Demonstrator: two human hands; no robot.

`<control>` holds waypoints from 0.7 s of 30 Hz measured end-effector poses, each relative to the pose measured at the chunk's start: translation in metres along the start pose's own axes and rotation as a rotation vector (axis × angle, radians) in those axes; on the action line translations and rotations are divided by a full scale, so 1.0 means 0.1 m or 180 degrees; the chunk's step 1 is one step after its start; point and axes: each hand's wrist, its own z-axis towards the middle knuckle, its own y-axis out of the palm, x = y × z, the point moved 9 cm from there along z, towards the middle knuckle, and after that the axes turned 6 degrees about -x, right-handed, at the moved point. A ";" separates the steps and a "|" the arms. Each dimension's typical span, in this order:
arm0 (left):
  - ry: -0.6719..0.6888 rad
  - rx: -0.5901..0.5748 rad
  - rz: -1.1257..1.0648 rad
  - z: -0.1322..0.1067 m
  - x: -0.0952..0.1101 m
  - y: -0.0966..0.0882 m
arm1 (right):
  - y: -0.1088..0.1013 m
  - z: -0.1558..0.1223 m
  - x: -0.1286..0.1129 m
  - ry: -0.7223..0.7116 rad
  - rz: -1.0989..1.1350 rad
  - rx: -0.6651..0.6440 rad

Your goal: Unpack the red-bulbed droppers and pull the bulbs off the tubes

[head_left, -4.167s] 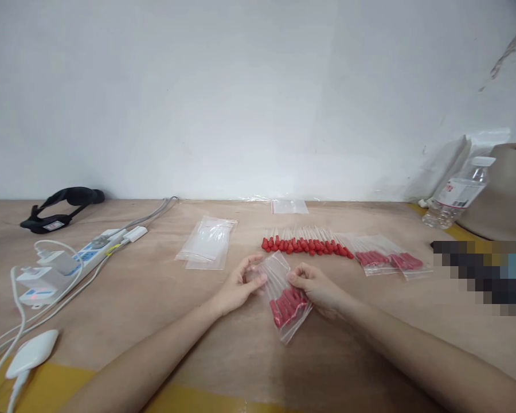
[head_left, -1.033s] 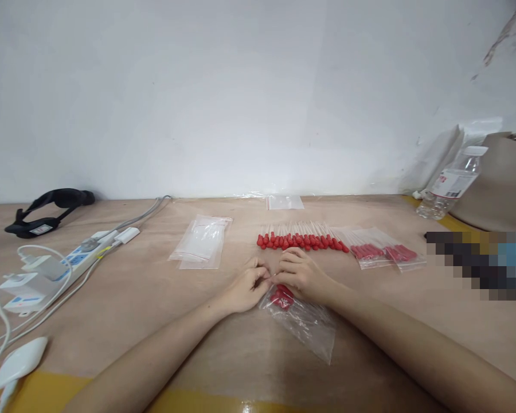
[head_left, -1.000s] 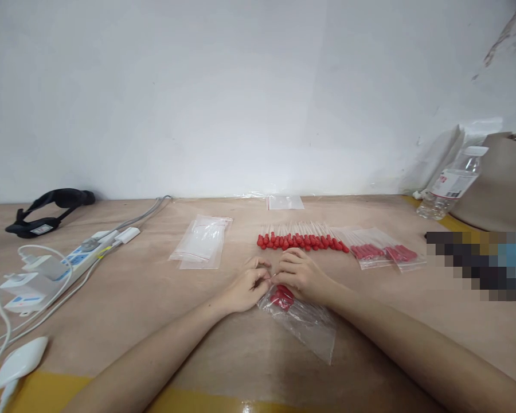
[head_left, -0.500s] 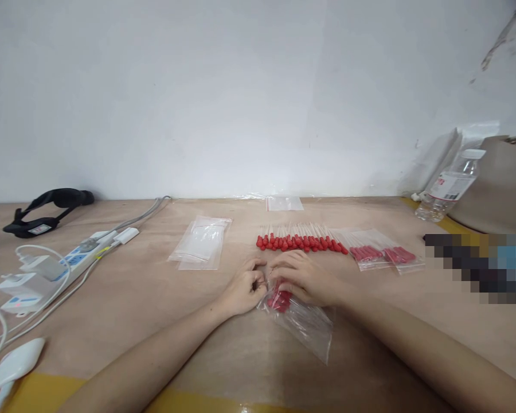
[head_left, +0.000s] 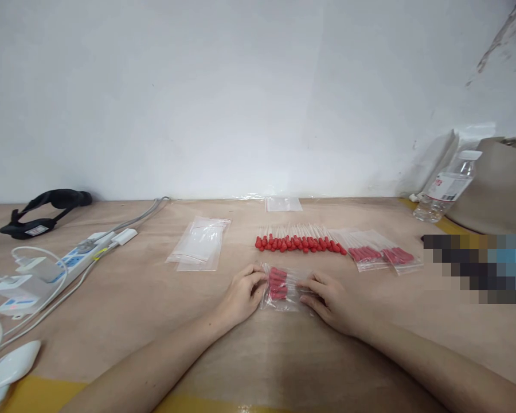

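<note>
A clear plastic zip bag lies flat between my hands, with several red-ended sticks inside, their red ends toward the left. My left hand is closed on the bag's left edge, thumb and fingers pinching it. At the bag's right end, my right hand has its thumb and fingers closed on the plastic. Just beyond the bag is a row of loose sticks with red ends, their pale thin shafts pointing to the wall.
Filled bags lie right of the row. Flat empty bags are stacked to the left, and another bag lies by the wall. A power strip with cables and a black strapped object occupy the left; a plastic bottle leans at right.
The bag has turned and now lies straight across between my hands, its sticks spread in line. My right hand has moved from over the red ends to the bag's right end.
</note>
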 end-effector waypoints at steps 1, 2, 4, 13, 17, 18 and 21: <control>0.0041 -0.0040 -0.0071 0.01 0.02 0.00 | 0.00 0.00 0.02 -0.0028 0.0023 0.0056; 0.0062 -0.0101 -0.0129 0.02 0.03 0.01 | 0.00 0.00 0.03 -0.0069 0.0020 0.0095; 0.0025 -0.0294 -0.0204 0.03 0.03 0.03 | -0.01 0.01 0.04 -0.0137 -0.0037 0.0147; 0.0236 -0.0848 -0.0252 0.04 0.22 0.09 | -0.05 0.00 0.04 -0.0188 -0.0289 0.0381; 0.0106 -0.0544 -0.0050 0.04 0.17 0.12 | -0.05 0.00 0.03 -0.0226 -0.0268 0.0398; 0.0127 -0.0457 -0.0057 0.04 0.18 0.13 | -0.05 0.00 0.04 -0.0237 -0.0262 0.0392; 0.0273 -0.0282 -0.0142 0.03 0.21 0.11 | -0.04 0.01 0.05 -0.0250 -0.0250 0.0356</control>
